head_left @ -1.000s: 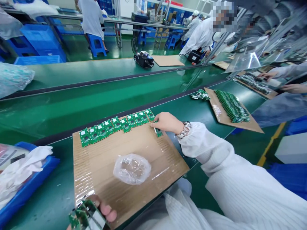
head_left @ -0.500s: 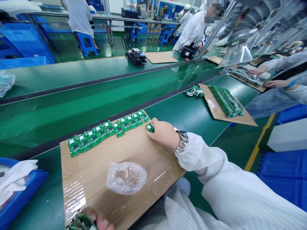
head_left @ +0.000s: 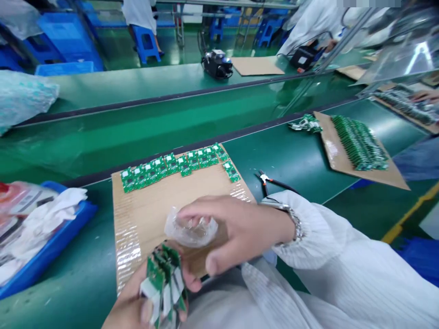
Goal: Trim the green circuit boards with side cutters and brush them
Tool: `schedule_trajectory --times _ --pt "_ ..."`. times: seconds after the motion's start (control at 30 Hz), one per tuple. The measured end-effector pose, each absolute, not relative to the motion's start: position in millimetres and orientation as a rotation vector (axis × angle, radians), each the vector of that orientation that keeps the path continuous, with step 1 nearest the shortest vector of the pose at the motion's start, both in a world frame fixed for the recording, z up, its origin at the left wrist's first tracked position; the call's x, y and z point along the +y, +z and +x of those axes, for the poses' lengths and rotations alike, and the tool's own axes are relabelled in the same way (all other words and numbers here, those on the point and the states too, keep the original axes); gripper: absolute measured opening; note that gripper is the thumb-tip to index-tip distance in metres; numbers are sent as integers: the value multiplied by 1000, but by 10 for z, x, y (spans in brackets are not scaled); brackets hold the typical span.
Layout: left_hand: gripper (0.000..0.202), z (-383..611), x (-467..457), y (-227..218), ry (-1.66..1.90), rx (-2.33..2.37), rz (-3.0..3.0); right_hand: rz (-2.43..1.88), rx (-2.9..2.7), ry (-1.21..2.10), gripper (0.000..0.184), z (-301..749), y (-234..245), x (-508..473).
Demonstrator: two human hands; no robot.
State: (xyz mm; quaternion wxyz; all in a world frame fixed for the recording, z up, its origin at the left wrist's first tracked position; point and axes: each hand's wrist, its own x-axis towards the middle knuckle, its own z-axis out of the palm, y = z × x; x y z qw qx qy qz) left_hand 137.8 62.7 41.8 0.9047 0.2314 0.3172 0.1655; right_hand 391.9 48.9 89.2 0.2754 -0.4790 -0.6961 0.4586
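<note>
My left hand (head_left: 137, 304) is closed around a stack of small green circuit boards (head_left: 164, 283) at the bottom of the view. My right hand (head_left: 236, 230) hovers just above and to the right of that stack, fingers apart and holding nothing, over a crumpled clear plastic bag (head_left: 190, 228). Both sit over a taped cardboard sheet (head_left: 154, 205). A row of green boards (head_left: 171, 167) lies along its far edge, with one more board (head_left: 231, 171) set at the right end, starting a second row.
Black-handled pliers (head_left: 270, 180) lie right of the cardboard. A blue tray (head_left: 51, 246) with white cloth is at left. Another cardboard (head_left: 336, 153) with rows of boards lies to the right. A green conveyor belt (head_left: 154, 128) runs behind; other people work beyond it.
My right hand left a board at the right end of the row and drew back toward my left hand. My left hand has raised the stack into view.
</note>
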Motion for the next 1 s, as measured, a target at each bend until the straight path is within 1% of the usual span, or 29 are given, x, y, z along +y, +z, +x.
schedule_trajectory --times 0.03,0.07,0.1,0.2,0.33,0.47,0.6,0.7,0.77,0.83,0.9,0.93,1.0 --pt "42 1389 617 419 320 617 511 -1115 -1888 1315 67 3829 915 492" --pt "41 1398 608 415 305 580 538 -1027 -1907 1379 63 3751 922 503" --pt "42 1406 599 408 293 552 557 -981 -1914 1448 56 3686 916 518" --pt "46 1406 558 383 314 513 567 -940 -1799 1655 37 3566 851 547" --pt "42 1378 490 333 380 475 545 -1001 -1525 1720 33 3525 751 505" --pt "32 1411 463 290 449 446 479 -1059 -1370 1641 40 3525 659 435" --pt "33 1541 483 347 508 492 383 -1047 -1289 1442 48 3537 630 358" --pt "28 1622 509 426 555 517 306 -1029 -1272 1273 47 3634 694 342" --pt "29 1635 526 460 557 526 286 -1164 -1291 1165 45 3782 751 398" --pt "32 1618 543 470 543 535 279 -1567 -1418 966 41 3981 777 520" --pt "34 1591 556 464 535 548 271 -2057 -1574 677 36 4180 746 685" --pt "34 1579 560 458 535 558 264 -2225 -1617 564 34 4262 709 771" --pt "33 1566 563 448 531 579 250 -2411 -1654 456 30 4366 608 925"
